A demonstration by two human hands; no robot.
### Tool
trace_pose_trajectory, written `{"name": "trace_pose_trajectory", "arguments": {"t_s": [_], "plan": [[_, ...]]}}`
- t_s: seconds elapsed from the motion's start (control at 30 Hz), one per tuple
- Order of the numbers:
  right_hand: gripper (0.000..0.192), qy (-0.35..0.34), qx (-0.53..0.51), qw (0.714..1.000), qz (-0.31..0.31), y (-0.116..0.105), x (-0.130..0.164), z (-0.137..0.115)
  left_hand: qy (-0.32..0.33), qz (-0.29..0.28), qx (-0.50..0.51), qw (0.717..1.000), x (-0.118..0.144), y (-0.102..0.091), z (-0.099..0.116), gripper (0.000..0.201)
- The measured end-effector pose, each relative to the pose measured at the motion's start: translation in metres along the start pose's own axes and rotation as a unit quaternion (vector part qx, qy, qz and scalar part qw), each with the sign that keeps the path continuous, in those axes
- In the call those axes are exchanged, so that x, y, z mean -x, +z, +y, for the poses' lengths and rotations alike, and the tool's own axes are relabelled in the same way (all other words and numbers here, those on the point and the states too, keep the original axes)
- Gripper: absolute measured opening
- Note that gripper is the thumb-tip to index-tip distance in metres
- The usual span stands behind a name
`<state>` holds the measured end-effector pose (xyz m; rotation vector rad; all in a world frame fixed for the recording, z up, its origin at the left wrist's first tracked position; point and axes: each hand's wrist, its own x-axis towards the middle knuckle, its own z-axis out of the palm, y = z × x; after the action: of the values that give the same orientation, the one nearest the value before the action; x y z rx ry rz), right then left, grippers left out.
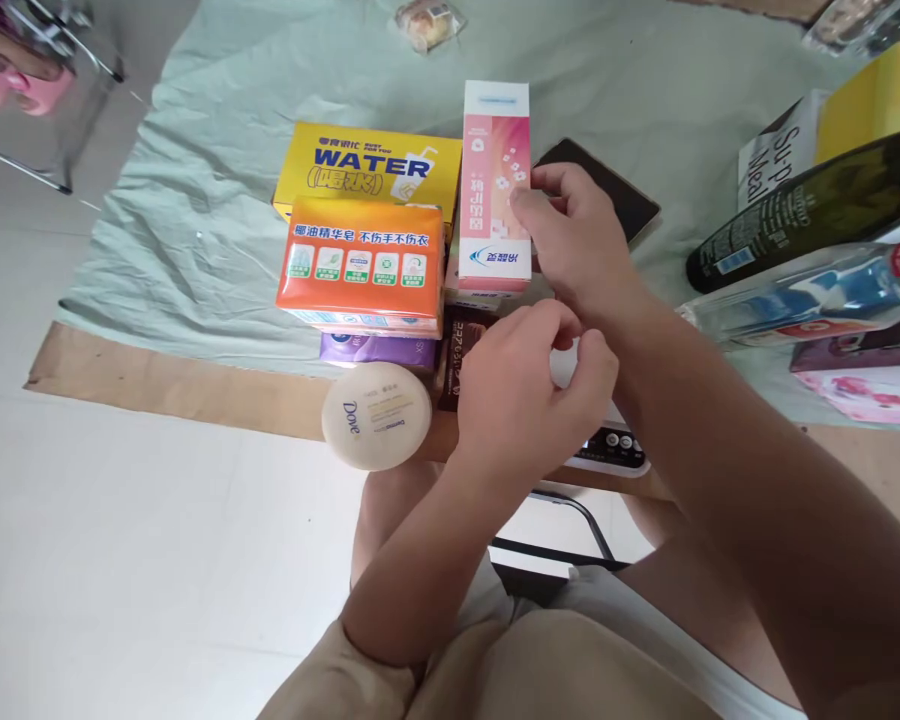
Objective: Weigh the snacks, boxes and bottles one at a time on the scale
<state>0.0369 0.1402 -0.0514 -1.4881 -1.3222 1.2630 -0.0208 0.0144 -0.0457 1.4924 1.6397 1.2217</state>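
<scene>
My right hand [581,225] pinches the right edge of a pink-and-white toothpaste box [497,180] between thumb and fingers. The box lies on top of another carton, mostly hidden. My left hand [529,390] hovers nearer to me with loosely curled fingers, thumb apart from them, and nothing seen in it. Beneath it is a dark brown box [461,360], partly covered. Left of the toothpaste box are a yellow WATER box [375,160] and an orange soap pack [360,260]. A purple pack [379,350] shows under the soap, beside a round Dove tub [376,415].
A dark flat tablet-like object [607,190] lies behind my right hand. Part of a scale [611,445] shows at the table's near edge. Bottles, including a dark green one [802,215], lie to the right. A wrapped bun [427,22] is at the far side.
</scene>
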Motion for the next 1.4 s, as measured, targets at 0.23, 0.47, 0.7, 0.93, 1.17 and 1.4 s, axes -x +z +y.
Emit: {"name": "trace_pose_trajectory", "arguments": {"t_s": [0.23,0.47,0.7,0.93,1.17,1.4], "plan": [[0.009,0.039,-0.023,0.998,-0.033,0.003,0.005,0.002,-0.067,0.016,-0.029,0.997,-0.009,0.001,-0.010,0.012],[0.008,0.010,-0.026,0.999,-0.038,-0.005,0.011,0.012,-0.081,0.035,-0.019,0.996,-0.012,0.001,-0.014,0.012],[0.004,-0.008,-0.026,0.999,-0.027,-0.015,0.021,0.023,-0.069,0.050,-0.003,0.996,-0.020,0.005,-0.021,0.009],[0.014,-0.082,-0.061,0.994,-0.026,-0.047,0.062,0.023,-0.038,0.079,0.013,0.996,-0.022,0.001,-0.022,0.017],[0.008,-0.204,-0.135,0.948,0.205,-0.126,0.124,0.054,0.035,0.042,0.046,0.997,-0.009,0.009,-0.004,0.030],[0.022,-0.217,-0.141,0.812,0.522,-0.202,0.120,0.104,0.187,-0.104,0.088,0.973,0.012,0.064,0.019,0.028]]}}
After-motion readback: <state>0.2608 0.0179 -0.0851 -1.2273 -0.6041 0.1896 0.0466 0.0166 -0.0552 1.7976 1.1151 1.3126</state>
